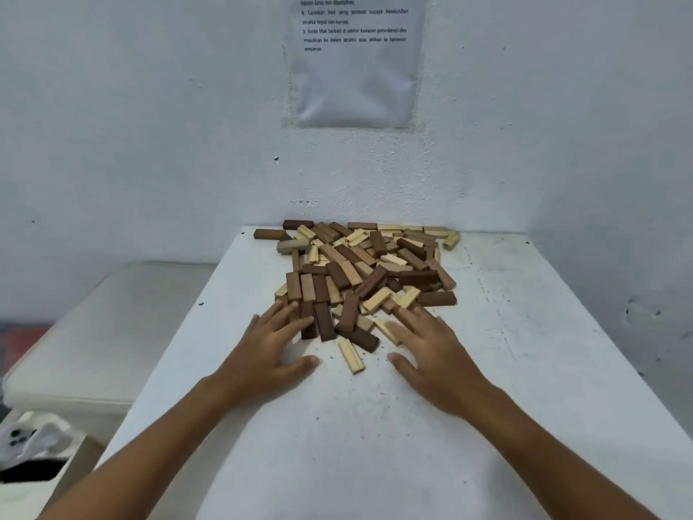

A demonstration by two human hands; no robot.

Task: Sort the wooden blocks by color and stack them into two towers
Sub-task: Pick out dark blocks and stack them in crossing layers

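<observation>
- Zero towers stand so far: the dark brown and pale wooden blocks (360, 272) lie mixed in one loose heap on the far half of the white painted tabletop (337, 425), reaching back to the white wall (150, 125).
- No sorting shows yet; both colours are jumbled together, some blocks overlapping, so the whole job looks still ahead.
- The left hand (268, 347) lies flat with fingers spread and straight, its fingertips touching dark blocks at the heap's near left edge, gripping nothing.
- The right hand (431, 354) is likewise spread flat, fingertips at the near right edge beside pale blocks, holding nothing.
- One pale block (351, 356) lies alone between the hands.
- Bare tabletop stretches near the person and to the right of the heap, likely room for two towers.
- The left table edge runs close by the heap's left side; blocks pushed that way could fall.
</observation>
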